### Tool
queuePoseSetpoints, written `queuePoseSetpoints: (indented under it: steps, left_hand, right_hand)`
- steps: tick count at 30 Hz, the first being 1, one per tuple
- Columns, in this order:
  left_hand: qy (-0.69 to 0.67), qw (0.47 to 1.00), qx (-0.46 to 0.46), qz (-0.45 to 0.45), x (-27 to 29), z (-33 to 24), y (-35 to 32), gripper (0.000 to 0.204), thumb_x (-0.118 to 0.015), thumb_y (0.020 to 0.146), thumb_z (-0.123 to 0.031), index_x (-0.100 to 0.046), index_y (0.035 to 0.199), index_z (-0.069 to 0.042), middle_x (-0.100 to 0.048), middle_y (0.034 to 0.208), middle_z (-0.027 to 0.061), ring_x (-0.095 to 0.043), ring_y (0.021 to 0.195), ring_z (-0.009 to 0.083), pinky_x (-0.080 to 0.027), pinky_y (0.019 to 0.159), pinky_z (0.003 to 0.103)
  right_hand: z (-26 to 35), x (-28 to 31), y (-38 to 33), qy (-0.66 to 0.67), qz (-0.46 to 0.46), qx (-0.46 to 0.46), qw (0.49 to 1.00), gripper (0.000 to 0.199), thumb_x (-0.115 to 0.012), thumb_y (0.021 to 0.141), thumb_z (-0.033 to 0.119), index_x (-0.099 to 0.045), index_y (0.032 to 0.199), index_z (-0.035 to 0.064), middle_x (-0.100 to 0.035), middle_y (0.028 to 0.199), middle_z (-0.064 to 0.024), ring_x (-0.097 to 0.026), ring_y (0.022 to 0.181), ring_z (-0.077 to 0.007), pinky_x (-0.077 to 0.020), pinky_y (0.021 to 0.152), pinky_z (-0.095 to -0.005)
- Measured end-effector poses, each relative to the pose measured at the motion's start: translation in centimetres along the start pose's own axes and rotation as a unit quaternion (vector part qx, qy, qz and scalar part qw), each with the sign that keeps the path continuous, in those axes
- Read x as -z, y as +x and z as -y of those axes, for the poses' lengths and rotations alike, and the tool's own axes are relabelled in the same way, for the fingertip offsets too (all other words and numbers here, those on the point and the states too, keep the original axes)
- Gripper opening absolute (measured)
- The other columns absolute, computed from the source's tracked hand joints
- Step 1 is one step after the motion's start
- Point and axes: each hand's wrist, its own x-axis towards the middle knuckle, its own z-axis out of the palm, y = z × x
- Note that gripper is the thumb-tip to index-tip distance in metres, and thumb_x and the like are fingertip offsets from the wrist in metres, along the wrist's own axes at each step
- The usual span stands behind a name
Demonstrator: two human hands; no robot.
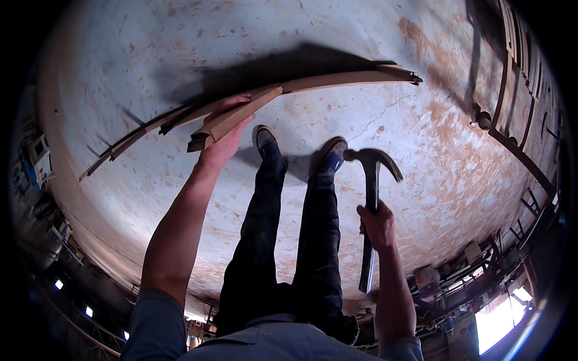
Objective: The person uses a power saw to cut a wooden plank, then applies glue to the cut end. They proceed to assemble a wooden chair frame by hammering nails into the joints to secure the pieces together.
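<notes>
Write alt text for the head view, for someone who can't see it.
A person's right hand grips a claw hammer, and the left hand holds long wooden strips over a stained, pale floor. Dark trousers and shoes show between the hands.

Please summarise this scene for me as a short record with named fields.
Left hand: closed around long wooden pieces
Right hand: gripping a claw hammer partway along its handle
Hammer head: pointing away from the person, claw to the right, apart from the wooden pieces
Feet: two dark shoes on the floor
Floor: pale, with brownish patches
Lower right: bright opening
</notes>
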Motion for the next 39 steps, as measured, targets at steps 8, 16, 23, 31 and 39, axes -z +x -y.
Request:
queuePoseSetpoints:
  steps: [8, 16, 23, 31, 39]
  left_hand:
    - [0.086, 0.996, -0.030, 0.011, -0.4, -1.0, 0.7, 0.028, -0.066, 0.086, 0.008, -0.059, 0.112, -0.001, -0.065, 0.116, 0.0087, -0.061, 0.107, 0.0153, -0.050, 0.093, 0.029]
    - [0.108, 0.994, -0.033, 0.006, -1.0, -1.9, 0.8, 0.030, -0.069, 0.084, 0.007, -0.061, 0.111, -0.002, -0.067, 0.114, 0.0104, -0.064, 0.102, 0.0158, -0.053, 0.087, 0.029]
    - [0.138, 0.989, -0.052, 0.001, -1.4, -2.1, 0.5, 0.030, -0.071, 0.084, 0.005, -0.061, 0.111, -0.003, -0.068, 0.113, 0.0092, -0.064, 0.100, 0.0148, -0.054, 0.086, 0.029]
    - [0.071, 0.997, -0.027, 0.002, -2.5, 0.7, 1.3, 0.029, -0.071, 0.083, 0.005, -0.063, 0.110, -0.003, -0.068, 0.111, 0.0074, -0.064, 0.096, 0.0118, -0.053, 0.086, 0.027]
    - [0.138, 0.989, 0.054, 0.014, -5.0, 4.7, 3.5, 0.028, -0.073, 0.085, -0.004, -0.066, 0.112, -0.007, -0.070, 0.098, 0.0034, -0.063, 0.089, 0.0098, -0.051, 0.082, 0.026]
  right_hand:
    - [4.9, -4.0, 7.1, 0.052, 0.012, 0.054, 0.997, 0.028, -0.066, 0.087, 0.025, -0.055, 0.080, 0.0000, -0.056, 0.060, -0.0063, -0.056, 0.047, -0.0144, -0.0463, 0.043, -0.0303]
    - [9.6, -5.8, 9.3, 0.096, 0.013, 0.066, 0.993, 0.028, -0.063, 0.087, 0.024, -0.054, 0.078, -0.0008, -0.053, 0.056, -0.0065, -0.055, 0.044, -0.0160, -0.0434, 0.041, -0.0320]
    - [10.7, -5.6, 10.1, 0.110, 0.020, 0.075, 0.991, 0.029, -0.065, 0.086, 0.024, -0.053, 0.079, -0.0019, -0.056, 0.060, -0.0085, -0.055, 0.044, -0.0164, -0.0449, 0.042, -0.0337]
    - [10.7, -5.2, 10.2, 0.098, 0.023, 0.065, 0.993, 0.030, -0.065, 0.086, 0.024, -0.054, 0.081, -0.0028, -0.055, 0.059, -0.0080, -0.056, 0.047, -0.0161, -0.0459, 0.043, -0.0333]
    - [9.9, -4.9, 10.8, 0.080, 0.028, 0.067, 0.994, 0.031, -0.064, 0.086, 0.026, -0.055, 0.083, -0.0028, -0.056, 0.059, -0.0083, -0.056, 0.047, -0.0164, -0.0465, 0.046, -0.0334]
